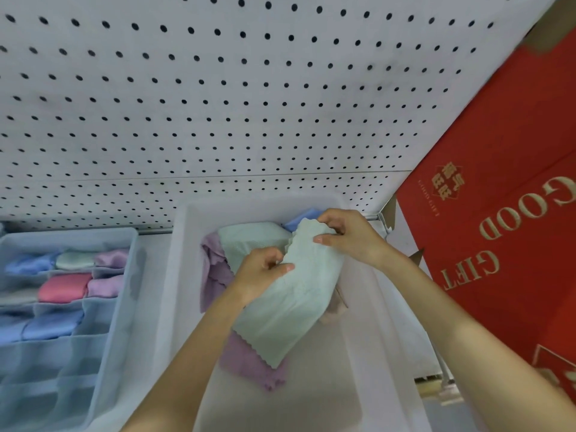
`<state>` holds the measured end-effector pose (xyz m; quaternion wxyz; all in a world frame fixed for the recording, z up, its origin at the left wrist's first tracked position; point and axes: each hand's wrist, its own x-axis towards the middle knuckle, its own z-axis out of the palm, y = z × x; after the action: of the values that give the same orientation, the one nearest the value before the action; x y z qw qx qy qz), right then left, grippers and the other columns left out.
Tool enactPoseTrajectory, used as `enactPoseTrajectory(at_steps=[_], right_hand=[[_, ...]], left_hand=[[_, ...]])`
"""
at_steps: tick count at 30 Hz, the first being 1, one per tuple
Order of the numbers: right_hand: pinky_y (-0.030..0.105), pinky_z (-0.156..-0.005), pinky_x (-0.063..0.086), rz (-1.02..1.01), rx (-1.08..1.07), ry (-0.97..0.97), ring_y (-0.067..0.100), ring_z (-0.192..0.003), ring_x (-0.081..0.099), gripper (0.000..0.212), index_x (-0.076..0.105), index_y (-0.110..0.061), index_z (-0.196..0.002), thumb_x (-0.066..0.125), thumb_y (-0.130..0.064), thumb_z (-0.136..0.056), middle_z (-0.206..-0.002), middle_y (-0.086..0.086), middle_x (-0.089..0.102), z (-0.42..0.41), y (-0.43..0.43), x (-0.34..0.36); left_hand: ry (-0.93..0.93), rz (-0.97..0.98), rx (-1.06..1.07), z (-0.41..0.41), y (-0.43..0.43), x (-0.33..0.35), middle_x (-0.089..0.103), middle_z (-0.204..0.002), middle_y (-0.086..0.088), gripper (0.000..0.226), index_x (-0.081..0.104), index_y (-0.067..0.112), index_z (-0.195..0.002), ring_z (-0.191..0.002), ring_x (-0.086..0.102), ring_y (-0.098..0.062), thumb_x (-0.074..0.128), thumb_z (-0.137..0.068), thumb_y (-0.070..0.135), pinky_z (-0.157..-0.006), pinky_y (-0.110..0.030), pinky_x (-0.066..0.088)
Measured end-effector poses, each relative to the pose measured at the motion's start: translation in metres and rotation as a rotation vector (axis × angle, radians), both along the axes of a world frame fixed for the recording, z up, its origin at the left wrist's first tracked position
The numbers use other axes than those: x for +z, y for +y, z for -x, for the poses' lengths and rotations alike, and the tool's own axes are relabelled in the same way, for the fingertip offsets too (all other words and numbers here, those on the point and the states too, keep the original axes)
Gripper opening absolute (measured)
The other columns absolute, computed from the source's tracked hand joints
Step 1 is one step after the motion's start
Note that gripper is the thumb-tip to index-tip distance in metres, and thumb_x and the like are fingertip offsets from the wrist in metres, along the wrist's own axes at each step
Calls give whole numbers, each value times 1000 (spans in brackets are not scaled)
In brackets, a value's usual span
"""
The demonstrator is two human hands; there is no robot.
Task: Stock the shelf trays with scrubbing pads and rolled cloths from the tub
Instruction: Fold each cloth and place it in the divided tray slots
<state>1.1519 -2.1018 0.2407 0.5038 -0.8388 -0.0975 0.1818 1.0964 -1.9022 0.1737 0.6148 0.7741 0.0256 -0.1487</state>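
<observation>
A pale green cloth point(290, 304) hangs over the white tub point(367, 353), held by both hands. My left hand point(260, 272) pinches its left edge near the top. My right hand point(346, 236) grips its upper end. Under it in the tub lie a purple cloth point(249, 363), a second green cloth point(249, 241) and a blue one point(300, 219) at the back. To the left stands a blue divided tray point(124, 294) with rolled cloths in its far compartments: blue point(31, 263), green point(74, 260), purple point(113, 257), pink point(64, 286).
A white pegboard point(218, 104) rises behind the shelf. A red gift box point(498, 229) with gold letters stands close on the right. The near compartments of the blue tray hold nothing that I can see.
</observation>
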Motion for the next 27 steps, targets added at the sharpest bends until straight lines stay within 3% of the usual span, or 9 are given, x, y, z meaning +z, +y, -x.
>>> enactPoseTrajectory(at_steps=[3,7,10,13,16,18,21,24,27], right_hand=[[41,-78,53,3,-81,6,28,-85,68,18,66,-22,-81,73,-6,-78,-86,5,72,-1,1,-1],[19,-61,48,-93,-144,11,3,-63,64,17,67,-18,-74,76,-4,-75,-67,-10,70,-1,6,11],[12,-56,43,-159,-127,-14,-1,-58,59,12,66,-12,-74,74,-5,-78,-62,-12,68,-1,10,35],[17,-60,42,-218,-54,-62,6,-64,55,11,59,-12,-77,67,-10,-86,-70,-2,64,-1,13,70],[26,-55,41,-160,-19,-180,15,-62,52,14,50,-9,-86,58,-18,-93,-71,8,56,2,18,108],[32,-53,41,-165,-24,-242,23,-61,51,13,51,-15,-91,61,-22,-91,-73,24,56,5,19,132],[35,-58,44,-185,8,-258,27,-65,54,29,56,-30,-105,71,-21,-82,-77,36,56,14,14,172],[26,-70,50,-274,155,-133,19,-76,64,49,58,-25,-117,74,-7,-75,-76,16,68,22,2,204],[43,-86,47,-342,207,-144,29,-86,62,42,62,-24,-114,71,-3,-79,-91,25,63,31,-1,221]], left_hand=[[-22,17,43,3,6,10,35,-50,13,36,40,17,-62,-49,28,-5,64,-89,11,-50,-23,24],[-75,-19,9,6,16,39,32,-52,14,35,37,17,-66,-51,26,-7,59,-93,12,-49,-24,22],[-137,-45,30,10,21,71,37,-48,14,30,40,14,-68,-48,30,-3,57,-93,10,-46,-18,25],[-258,-44,41,9,30,108,46,-51,8,20,46,18,-78,-54,37,-11,59,-92,9,-53,-25,32],[-406,-58,78,8,34,147,52,-57,-9,22,39,31,-84,-59,41,-29,55,-93,18,-60,-36,38],[-520,-119,110,11,35,172,51,-63,-19,21,36,31,-85,-60,39,-32,46,-96,16,-61,-36,37],[-662,-117,165,21,34,203,52,-65,0,27,47,30,-78,-58,39,-19,35,-91,9,-59,-27,34],[-736,-43,240,29,33,213,59,-71,18,38,62,24,-79,-59,45,-7,33,-86,1,-57,-25,37],[-779,-35,289,39,29,217,64,-78,19,44,67,26,-85,-58,46,1,33,-85,-3,-56,-16,35]])
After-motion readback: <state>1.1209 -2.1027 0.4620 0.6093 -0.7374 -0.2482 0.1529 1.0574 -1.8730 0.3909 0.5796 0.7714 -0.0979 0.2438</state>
